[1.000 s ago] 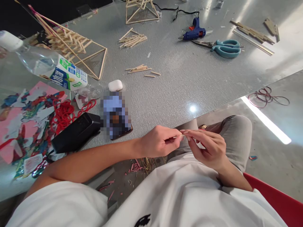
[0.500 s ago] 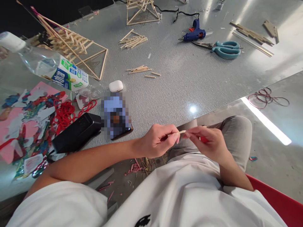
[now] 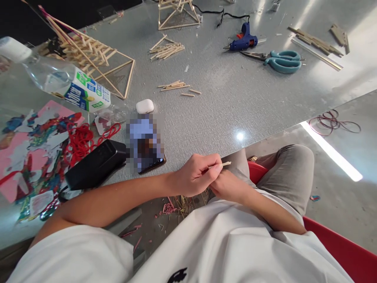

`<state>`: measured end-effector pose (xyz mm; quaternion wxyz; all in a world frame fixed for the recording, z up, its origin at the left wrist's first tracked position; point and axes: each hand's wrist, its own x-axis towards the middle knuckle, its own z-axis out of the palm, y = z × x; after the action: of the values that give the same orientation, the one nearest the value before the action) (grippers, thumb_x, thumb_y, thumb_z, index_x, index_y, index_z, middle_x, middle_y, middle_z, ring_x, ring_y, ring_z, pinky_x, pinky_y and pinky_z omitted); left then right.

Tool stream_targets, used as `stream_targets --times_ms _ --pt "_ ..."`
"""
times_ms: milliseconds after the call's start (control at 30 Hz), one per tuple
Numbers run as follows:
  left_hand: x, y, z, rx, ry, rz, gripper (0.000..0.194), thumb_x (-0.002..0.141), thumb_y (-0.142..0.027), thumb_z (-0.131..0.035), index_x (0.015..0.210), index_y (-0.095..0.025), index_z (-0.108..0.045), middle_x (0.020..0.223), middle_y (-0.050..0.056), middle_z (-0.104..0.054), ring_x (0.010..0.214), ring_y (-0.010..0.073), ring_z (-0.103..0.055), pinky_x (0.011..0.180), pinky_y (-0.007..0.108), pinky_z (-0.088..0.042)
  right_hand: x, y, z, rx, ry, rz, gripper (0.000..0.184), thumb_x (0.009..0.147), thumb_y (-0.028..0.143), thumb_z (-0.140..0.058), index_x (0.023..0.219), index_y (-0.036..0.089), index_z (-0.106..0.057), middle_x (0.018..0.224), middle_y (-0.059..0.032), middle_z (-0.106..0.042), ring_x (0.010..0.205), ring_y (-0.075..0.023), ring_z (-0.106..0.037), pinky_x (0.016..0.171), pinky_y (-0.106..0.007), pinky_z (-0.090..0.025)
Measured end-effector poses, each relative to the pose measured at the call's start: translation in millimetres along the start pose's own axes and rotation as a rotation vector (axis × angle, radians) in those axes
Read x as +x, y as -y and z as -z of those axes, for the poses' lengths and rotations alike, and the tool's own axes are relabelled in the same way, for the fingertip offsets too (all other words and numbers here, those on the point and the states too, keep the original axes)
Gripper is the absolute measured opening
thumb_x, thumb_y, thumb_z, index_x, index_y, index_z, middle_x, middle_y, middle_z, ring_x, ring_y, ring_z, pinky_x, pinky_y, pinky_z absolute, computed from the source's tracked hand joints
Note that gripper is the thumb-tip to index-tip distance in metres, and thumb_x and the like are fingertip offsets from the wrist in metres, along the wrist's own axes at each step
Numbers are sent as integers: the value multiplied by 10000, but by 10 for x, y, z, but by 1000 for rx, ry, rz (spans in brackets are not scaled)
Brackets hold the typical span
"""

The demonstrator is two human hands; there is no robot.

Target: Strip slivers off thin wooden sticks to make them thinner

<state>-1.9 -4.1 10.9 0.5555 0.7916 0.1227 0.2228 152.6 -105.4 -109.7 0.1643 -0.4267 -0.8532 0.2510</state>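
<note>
My left hand is closed near the table's front edge, thumb and forefinger pinching a short wooden stick. The pale tip of the stick pokes out to the right. Tucked behind and below it is my right hand, its fingers mostly hidden by the left one. Whether the right fingers hold anything is not visible. Beyond my hands lie a small group of cut sticks and a larger pile of sticks. A phone with a blurred screen lies left of my hands.
Scissors and a blue glue gun lie at the back right. Stick frames stand at the back left, behind a tipped plastic bottle. A white earphone case, black case and red cord are at left.
My right hand has moved left from the stick's free end to behind my left hand. The left hand has stayed in place, still pinching the stick.
</note>
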Motion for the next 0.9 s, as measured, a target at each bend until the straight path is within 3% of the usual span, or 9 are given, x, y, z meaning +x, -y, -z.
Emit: stream_targets --times_ms 200,500,900 --pt "1 10 5 7 19 16 287 1068 -238 -446 781 -221 -437 626 -92 -345 526 77 -308 497 217 -272 -162 -122 78 -51 -181 47 211 1080 67 -494 1228 161 -612 810 -37 -740 664 -182 -669 626 -292 -459" --pt "-17 7 8 32 27 24 280 1076 -247 -460 798 -223 -451 627 -88 -362 530 85 -337 503 222 -289 -58 -8 126 79 -425 120 84 1138 191 -552 1205 184 -602 930 -80 -775 821 -222 -741 719 -323 -583" --pt "-23 12 1 53 48 34 277 1070 -259 -451 796 -221 -457 634 -80 -386 538 87 -350 515 221 -315 -87 -46 102 58 -357 103 238 1098 87 -414 1226 182 -590 978 -96 -736 872 -257 -680 854 -446 -612"
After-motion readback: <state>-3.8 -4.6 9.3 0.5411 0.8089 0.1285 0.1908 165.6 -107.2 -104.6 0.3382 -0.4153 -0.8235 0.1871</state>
